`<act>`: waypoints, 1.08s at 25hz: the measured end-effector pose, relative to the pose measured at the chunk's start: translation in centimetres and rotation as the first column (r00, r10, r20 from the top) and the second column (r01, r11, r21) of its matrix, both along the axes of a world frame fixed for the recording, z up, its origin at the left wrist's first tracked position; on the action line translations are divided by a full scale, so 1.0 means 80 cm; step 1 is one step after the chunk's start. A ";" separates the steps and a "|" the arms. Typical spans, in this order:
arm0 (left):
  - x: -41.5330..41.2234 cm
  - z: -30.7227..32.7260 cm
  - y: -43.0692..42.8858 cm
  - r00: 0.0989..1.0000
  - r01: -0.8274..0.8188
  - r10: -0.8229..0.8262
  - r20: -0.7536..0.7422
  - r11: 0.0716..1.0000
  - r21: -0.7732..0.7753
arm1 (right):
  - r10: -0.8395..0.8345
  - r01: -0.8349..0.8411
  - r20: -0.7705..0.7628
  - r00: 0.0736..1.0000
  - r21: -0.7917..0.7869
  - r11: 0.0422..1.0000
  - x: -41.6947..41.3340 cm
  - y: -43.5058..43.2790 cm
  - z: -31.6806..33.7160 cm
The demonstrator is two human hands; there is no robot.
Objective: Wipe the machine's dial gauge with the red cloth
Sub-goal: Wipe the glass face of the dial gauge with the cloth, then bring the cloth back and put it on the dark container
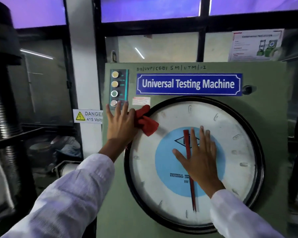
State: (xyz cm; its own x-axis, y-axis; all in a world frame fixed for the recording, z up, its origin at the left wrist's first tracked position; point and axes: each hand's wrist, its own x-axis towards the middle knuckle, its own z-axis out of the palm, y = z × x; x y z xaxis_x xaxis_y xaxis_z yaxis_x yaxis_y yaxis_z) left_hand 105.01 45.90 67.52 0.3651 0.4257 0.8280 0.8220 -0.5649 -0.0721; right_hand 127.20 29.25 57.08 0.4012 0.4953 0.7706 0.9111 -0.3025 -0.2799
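A large round dial gauge with a black rim, white face, blue centre and red needle fills the green front panel of the machine. My left hand lies flat on the panel at the gauge's upper-left rim, pressing the red cloth under its palm and thumb. Part of the cloth sticks out to the right over the rim and the white face. My right hand rests flat with its fingers spread on the blue centre of the glass, over the needle, holding nothing.
A column of round push buttons sits just above my left hand. A blue "Universal Testing Machine" plate is above the gauge, with a black knob to its right. A 415 volt danger sign hangs at left, near dark threaded columns.
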 end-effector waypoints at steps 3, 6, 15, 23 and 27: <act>-0.082 -0.028 -0.021 0.982 -0.172 0.172 -0.075 0.985 0.001 | 0.133 -0.130 0.090 0.987 -0.034 0.991 -0.075 0.030 0.014; -0.178 -0.061 -0.051 0.929 -0.351 0.349 -0.123 0.936 0.011 | 0.301 -0.293 0.100 0.948 -0.090 0.952 -0.153 0.048 0.002; -0.468 -0.169 -0.214 0.664 -0.739 0.710 -0.234 0.672 -0.058 | 0.735 -0.712 0.037 0.677 -0.217 0.667 -0.409 0.030 -0.080; -0.627 -0.257 -0.388 0.355 -0.935 0.884 -0.304 0.334 -0.122 | 0.903 -0.842 0.004 0.429 -0.361 0.402 -0.585 -0.031 -0.154; -0.682 -0.304 -0.447 0.263 -0.961 0.906 -0.331 0.215 -0.176 | 0.955 -0.898 -0.018 0.296 -0.346 0.272 -0.663 -0.052 -0.187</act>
State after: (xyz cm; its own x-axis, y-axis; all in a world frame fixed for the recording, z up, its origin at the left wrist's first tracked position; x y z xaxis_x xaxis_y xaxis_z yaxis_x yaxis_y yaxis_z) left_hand 50.43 10.17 43.20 -0.3861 0.7237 0.5720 0.7652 0.5976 -0.2396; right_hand 74.15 25.11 42.11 -0.5767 0.6090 0.5445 0.6322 0.7549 -0.1746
